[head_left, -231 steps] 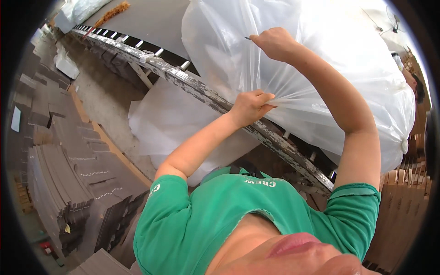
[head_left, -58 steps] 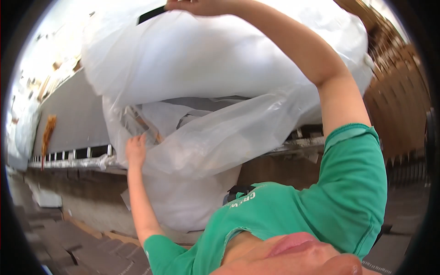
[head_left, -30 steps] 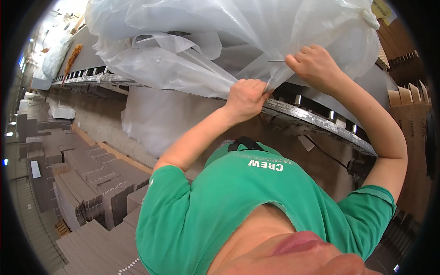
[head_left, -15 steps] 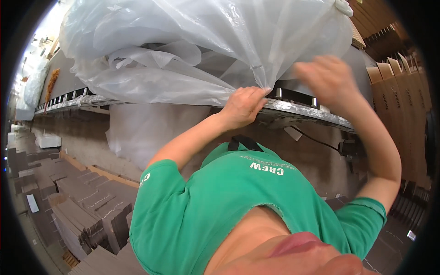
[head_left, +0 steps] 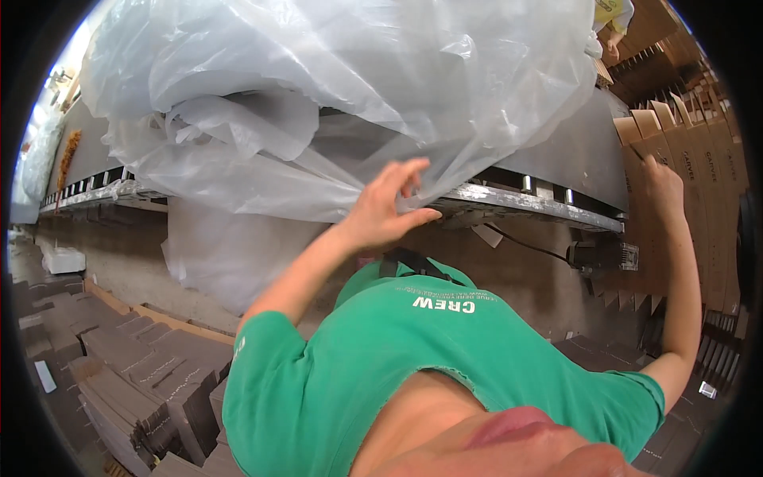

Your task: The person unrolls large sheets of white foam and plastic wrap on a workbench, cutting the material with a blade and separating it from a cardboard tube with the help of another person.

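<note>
A big crumpled sheet of clear plastic film [head_left: 350, 63] covers much of the grey conveyor belt [head_left: 576, 151] in front of me. My left hand [head_left: 385, 205] is at the conveyor's front edge by the film's lower border, its thumb and fingers spread apart. Out to the right, my right hand [head_left: 664, 187] is raised beside a row of flat brown cardboard cartons [head_left: 687, 199]. Its fingers are closed, and a thin dark thing seems to stick out from them, too small to name.
A worn metal rail [head_left: 509, 199] with short rollers edges the conveyor. Below its right end sits a dark motor-like box [head_left: 604, 256] with a cable. Stacked dark cardboard [head_left: 151, 358] fills the lower left. Another person's arm [head_left: 616, 36] shows at the far upper right.
My left hand has let go of the gathered film and opened; the film has spread out. My right hand has swung right and outward to the cartons. The other person has come into view.
</note>
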A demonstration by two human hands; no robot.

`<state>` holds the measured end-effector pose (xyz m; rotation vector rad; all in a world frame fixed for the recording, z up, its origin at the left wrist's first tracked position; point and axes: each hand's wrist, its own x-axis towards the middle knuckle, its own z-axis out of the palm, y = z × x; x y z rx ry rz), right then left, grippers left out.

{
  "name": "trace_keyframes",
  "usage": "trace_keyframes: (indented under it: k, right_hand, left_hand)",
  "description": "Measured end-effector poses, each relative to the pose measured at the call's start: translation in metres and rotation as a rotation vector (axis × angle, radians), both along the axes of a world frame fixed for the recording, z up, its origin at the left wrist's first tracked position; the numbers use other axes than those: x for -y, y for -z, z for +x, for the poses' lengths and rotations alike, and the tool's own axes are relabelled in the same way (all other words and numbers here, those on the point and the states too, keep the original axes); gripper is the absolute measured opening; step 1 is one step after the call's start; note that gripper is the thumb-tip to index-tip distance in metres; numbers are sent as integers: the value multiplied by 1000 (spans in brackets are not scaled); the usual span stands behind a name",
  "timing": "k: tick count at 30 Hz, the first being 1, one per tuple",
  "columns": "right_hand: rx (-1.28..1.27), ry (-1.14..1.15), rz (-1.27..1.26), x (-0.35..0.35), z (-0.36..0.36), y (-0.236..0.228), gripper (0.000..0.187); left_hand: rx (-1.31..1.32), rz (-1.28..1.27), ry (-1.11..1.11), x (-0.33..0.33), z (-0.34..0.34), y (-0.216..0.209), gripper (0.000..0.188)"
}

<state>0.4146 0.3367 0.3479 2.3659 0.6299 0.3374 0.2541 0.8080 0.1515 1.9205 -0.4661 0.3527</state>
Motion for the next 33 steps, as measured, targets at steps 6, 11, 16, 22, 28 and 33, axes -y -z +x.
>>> trace_keyframes:
  k: [6,11,16,22,28,33]
  right_hand:
    - [-9,-781,409,-211,-61,24,11]
    - [-74,-796,325,-214,-49,59,16]
    - [-119,-730,221,-187,-28,59,16]
    - [-135,-818,164,-183,-13,69,16]
    - [-135,-864,109,-147,3,66,16]
    - [-117,-297,-79,77,99,62,6]
  left_hand:
    - [-188,372,-71,26,83,18,123]
    - [39,308,29,103,80,17,80]
    - [-38,208,53,107,71,12,28]
    - [234,165,-19,111,58,-3,35]
    - [307,224,-10,117,54,-18,38]
    - [201,329,-55,121,32,-20,40]
